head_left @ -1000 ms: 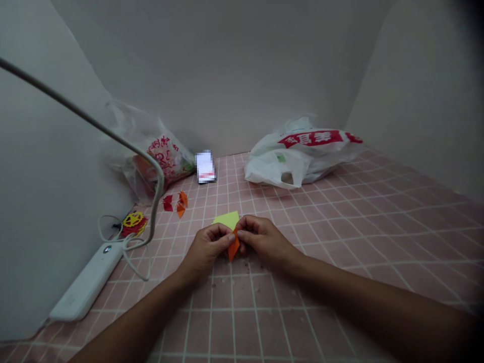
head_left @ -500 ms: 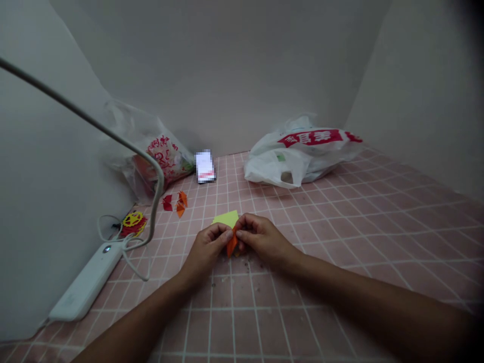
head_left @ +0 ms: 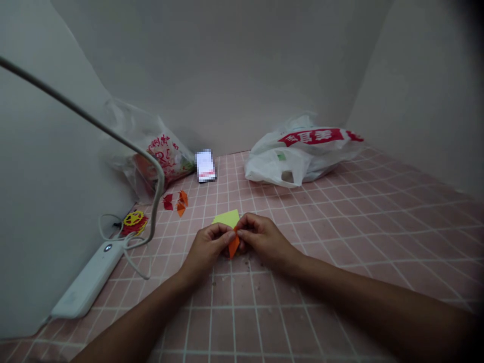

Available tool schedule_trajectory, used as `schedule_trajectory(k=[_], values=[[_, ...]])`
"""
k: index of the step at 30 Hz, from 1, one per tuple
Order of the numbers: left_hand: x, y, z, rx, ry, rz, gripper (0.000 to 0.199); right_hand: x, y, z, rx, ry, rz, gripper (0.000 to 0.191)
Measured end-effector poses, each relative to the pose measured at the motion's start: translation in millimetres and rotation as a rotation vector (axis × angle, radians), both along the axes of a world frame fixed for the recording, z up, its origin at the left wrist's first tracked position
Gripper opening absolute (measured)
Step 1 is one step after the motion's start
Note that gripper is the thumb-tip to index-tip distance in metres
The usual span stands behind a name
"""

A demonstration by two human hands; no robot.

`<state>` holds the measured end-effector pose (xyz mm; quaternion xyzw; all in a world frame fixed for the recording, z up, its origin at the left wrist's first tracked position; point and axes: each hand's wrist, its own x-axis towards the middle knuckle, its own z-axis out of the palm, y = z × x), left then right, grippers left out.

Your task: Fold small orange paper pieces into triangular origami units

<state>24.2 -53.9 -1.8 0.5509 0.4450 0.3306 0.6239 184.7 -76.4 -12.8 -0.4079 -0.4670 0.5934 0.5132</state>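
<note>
An orange folded paper point(head_left: 233, 247) is pinched between my two hands, its pointed lower end hanging toward me. My left hand point(head_left: 207, 247) grips it from the left with thumb and forefinger. From the right, the thumb and bent fingers of my right hand point(head_left: 264, 241) close on its upper part. Just behind the fingertips lies a yellow-green paper point(head_left: 228, 218), flat on the pink tiled surface point(head_left: 242, 327). Small orange folded papers point(head_left: 182, 203) and a dark red one point(head_left: 168, 202) rest farther back on the left.
At the back stand a clear bag with red print point(head_left: 162, 156), a lit phone point(head_left: 205, 165) and a white plastic bag point(head_left: 302, 156). On the left are a white power strip point(head_left: 88, 280), its looping cable point(head_left: 155, 212) and yellow and red cutouts point(head_left: 133, 220).
The orange paper is tilted slightly differently between my fingers, with more of its face showing. Both hands keep nearly the same place and grip.
</note>
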Motion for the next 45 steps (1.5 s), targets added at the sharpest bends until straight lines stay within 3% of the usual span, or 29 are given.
schedule_trajectory(k=[24, 33, 38, 45], values=[[0.6, -0.1, -0.4, -0.014, -0.03, -0.01, 0.024, 1.9, 1.1, -1.9, 0.034, -0.02, 0.005, 0.006], [0.0, -1.9, 0.6, 0.146, 0.102, 0.016, 0.022, 2.7, 1.2, 2.2, -0.016, 0.007, 0.066, 0.005], [3.9, -6.1, 4.2, 0.227, 0.162, 0.049, 0.019, 2.8, 0.8, 5.3, -0.015, 0.024, 0.1, 0.016], [4.9, -7.9, 1.1, 0.225, 0.15, 0.038, 0.018, 2.6, 0.5, 2.3, -0.032, 0.014, 0.072, 0.013]])
